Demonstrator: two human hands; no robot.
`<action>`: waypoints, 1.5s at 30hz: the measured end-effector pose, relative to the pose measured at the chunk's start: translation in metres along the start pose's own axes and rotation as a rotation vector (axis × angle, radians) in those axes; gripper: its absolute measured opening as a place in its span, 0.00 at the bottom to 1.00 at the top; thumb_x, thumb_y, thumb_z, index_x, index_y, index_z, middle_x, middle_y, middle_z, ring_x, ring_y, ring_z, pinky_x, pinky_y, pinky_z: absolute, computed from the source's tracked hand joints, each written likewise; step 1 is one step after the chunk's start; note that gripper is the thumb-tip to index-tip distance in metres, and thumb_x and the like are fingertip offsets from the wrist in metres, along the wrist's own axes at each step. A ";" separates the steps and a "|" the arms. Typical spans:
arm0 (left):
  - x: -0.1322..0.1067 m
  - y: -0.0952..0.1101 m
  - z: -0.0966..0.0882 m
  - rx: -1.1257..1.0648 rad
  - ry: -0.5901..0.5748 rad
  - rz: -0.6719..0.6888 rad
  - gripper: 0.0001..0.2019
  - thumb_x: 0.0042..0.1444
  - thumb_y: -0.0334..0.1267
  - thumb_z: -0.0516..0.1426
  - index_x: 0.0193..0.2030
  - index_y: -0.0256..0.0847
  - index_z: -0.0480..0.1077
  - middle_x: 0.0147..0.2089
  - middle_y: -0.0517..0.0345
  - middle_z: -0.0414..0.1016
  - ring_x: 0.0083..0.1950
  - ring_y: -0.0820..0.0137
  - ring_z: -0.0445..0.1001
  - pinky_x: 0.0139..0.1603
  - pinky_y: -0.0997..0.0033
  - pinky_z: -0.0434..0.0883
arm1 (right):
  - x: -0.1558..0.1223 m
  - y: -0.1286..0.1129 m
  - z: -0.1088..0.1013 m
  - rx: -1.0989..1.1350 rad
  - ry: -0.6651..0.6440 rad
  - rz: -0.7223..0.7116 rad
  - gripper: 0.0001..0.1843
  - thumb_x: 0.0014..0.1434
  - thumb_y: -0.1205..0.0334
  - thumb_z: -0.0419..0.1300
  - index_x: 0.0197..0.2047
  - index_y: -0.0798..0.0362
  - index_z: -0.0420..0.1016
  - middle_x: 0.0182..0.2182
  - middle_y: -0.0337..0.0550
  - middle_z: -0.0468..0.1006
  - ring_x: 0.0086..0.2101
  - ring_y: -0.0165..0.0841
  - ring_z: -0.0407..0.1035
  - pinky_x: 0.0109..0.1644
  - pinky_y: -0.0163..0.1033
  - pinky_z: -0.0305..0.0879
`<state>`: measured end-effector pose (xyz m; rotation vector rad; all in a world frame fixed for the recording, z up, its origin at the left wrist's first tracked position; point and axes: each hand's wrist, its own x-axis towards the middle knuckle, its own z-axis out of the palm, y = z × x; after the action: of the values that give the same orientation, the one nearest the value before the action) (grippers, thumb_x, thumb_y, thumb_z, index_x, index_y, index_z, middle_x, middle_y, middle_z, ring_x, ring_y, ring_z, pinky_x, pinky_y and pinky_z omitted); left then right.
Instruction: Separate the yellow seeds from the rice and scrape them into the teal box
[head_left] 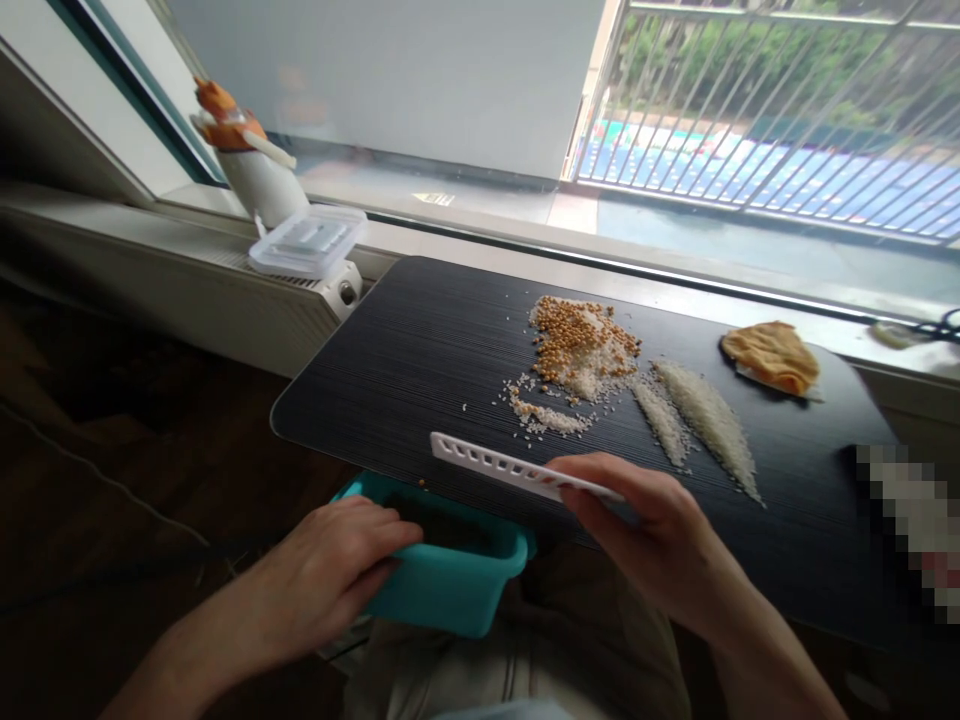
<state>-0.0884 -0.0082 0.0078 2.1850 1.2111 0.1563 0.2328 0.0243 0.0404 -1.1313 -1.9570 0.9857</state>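
My left hand point(356, 555) grips the near-left rim of a turquoise plastic tub point(442, 590), held just under the front edge of the dark table. Inside, the tub is too dark to make out. Between the fingers of my right hand point(645, 520) is a flat white plastic strip with a row of slots point(495, 468), angled over the tabletop near its front edge. Beyond the strip lies a heap of golden-brown round grains point(577, 335) mixed with white rice. A small curved line of rice point(551, 418) sits closer, and two longer rice rows point(709, 420) lie to the right.
The black wood-grain table point(390, 360) stands against a windowsill. A folded orange-tan cloth point(772, 355) lies at its back right. On the radiator point(187, 280) to the left are a clear plastic box point(309, 242) and an orange-topped white bottle point(259, 180). The far-right object is pixelated.
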 end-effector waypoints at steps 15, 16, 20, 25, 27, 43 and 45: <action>0.034 0.025 0.013 0.050 -0.042 0.138 0.17 0.59 0.24 0.52 0.49 0.46 0.73 0.42 0.59 0.78 0.43 0.65 0.75 0.48 0.67 0.67 | -0.040 0.036 0.007 0.070 0.549 0.338 0.13 0.61 0.53 0.64 0.44 0.50 0.84 0.32 0.41 0.86 0.26 0.34 0.78 0.28 0.33 0.74; 0.037 0.028 0.013 0.055 -0.055 0.146 0.17 0.58 0.24 0.52 0.48 0.45 0.74 0.42 0.59 0.78 0.43 0.65 0.75 0.48 0.66 0.68 | -0.041 0.038 0.006 0.068 0.597 0.367 0.14 0.60 0.52 0.65 0.43 0.50 0.84 0.31 0.42 0.86 0.26 0.35 0.78 0.27 0.33 0.74; 0.045 0.035 0.015 0.041 -0.095 0.158 0.15 0.59 0.24 0.52 0.47 0.45 0.73 0.40 0.60 0.78 0.42 0.65 0.75 0.48 0.66 0.67 | -0.047 0.043 -0.008 -0.022 0.771 0.453 0.15 0.57 0.50 0.67 0.42 0.51 0.85 0.30 0.41 0.86 0.26 0.34 0.78 0.26 0.31 0.73; 0.048 0.036 0.016 0.014 -0.130 0.141 0.15 0.61 0.24 0.52 0.48 0.46 0.72 0.42 0.61 0.78 0.44 0.66 0.76 0.54 0.64 0.65 | -0.053 0.047 -0.031 -0.204 0.900 0.446 0.14 0.55 0.52 0.68 0.42 0.49 0.85 0.29 0.39 0.85 0.27 0.34 0.78 0.27 0.30 0.74; 0.049 0.035 0.016 0.014 -0.144 0.131 0.15 0.61 0.25 0.52 0.48 0.46 0.72 0.43 0.61 0.78 0.44 0.65 0.76 0.52 0.64 0.66 | -0.051 0.046 -0.036 -0.243 0.883 0.393 0.13 0.56 0.53 0.67 0.42 0.48 0.85 0.30 0.38 0.85 0.29 0.34 0.79 0.30 0.30 0.74; 0.046 0.030 0.016 0.051 -0.094 0.126 0.18 0.59 0.24 0.53 0.51 0.47 0.73 0.44 0.60 0.79 0.46 0.64 0.77 0.57 0.62 0.68 | -0.020 0.031 -0.041 -0.198 0.449 0.168 0.08 0.62 0.59 0.63 0.41 0.48 0.83 0.33 0.39 0.86 0.28 0.32 0.78 0.31 0.32 0.74; 0.046 0.029 0.017 0.042 -0.100 0.121 0.17 0.59 0.25 0.54 0.50 0.47 0.73 0.43 0.60 0.79 0.46 0.65 0.77 0.55 0.64 0.68 | -0.021 0.029 -0.040 -0.191 0.459 0.163 0.08 0.62 0.59 0.62 0.41 0.48 0.83 0.34 0.39 0.86 0.29 0.32 0.79 0.32 0.32 0.74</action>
<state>-0.0344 0.0096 0.0025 2.2749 1.0368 0.0713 0.2861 0.0264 0.0318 -1.4928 -1.6277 0.5571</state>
